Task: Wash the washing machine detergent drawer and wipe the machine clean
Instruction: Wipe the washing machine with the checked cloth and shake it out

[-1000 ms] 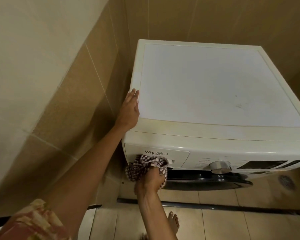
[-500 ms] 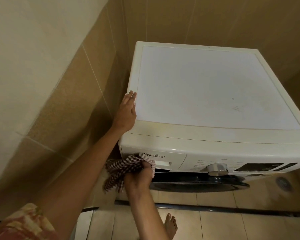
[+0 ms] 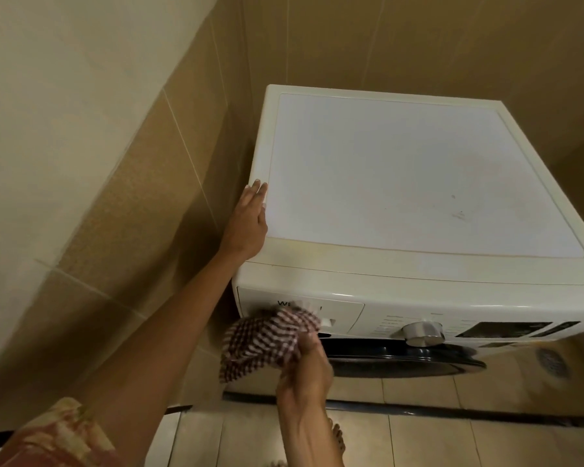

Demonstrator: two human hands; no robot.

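Evidently heavy and rigid, washing machine (image 3: 418,183) sits in the corner; left hand (image 3: 248,224) rests flat on its top edge, fingers straight. Detergent drawer (image 3: 346,311), closed at upper-left front, is likely hard, slick plastic, best taken by its recess (image 3: 329,321). Right hand (image 3: 304,369) grips soft, limp checked cloth (image 3: 267,338) against it.

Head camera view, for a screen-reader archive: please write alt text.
A person's right hand holds a checked cloth against the detergent drawer front of a white washing machine, while the left hand rests flat on its top left edge.
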